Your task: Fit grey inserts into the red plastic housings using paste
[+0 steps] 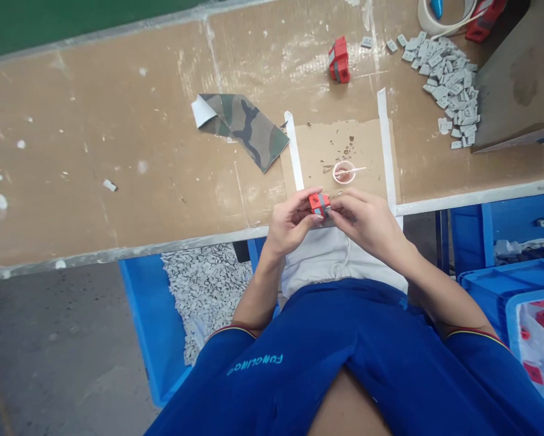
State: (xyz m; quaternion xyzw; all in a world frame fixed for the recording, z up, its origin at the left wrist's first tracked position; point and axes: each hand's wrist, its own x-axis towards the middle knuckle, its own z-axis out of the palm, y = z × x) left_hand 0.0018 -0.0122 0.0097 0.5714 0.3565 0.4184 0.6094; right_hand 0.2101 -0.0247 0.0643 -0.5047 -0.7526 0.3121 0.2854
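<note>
At the table's near edge, my left hand (290, 223) is closed around a small red and grey plastic part (318, 204), gripping it between thumb and fingers. My right hand (365, 219) meets the part's right side with thumb and fingertips pinched together; whatever lies between those fingertips is hidden. Just beyond the hands stands a small cup (344, 172) with reddish contents and a thin white stick in it. Farther back rests another red and grey part (339, 60), with one small grey piece (367, 42) to its right.
Many small grey pieces (453, 85) are heaped at the right, beside a tape roll (435, 24) and a brown panel (521, 85). A camouflage-patterned sheet (249, 127) lies left of centre. Blue bins (151, 327) stand below the table, one full of small grey pieces.
</note>
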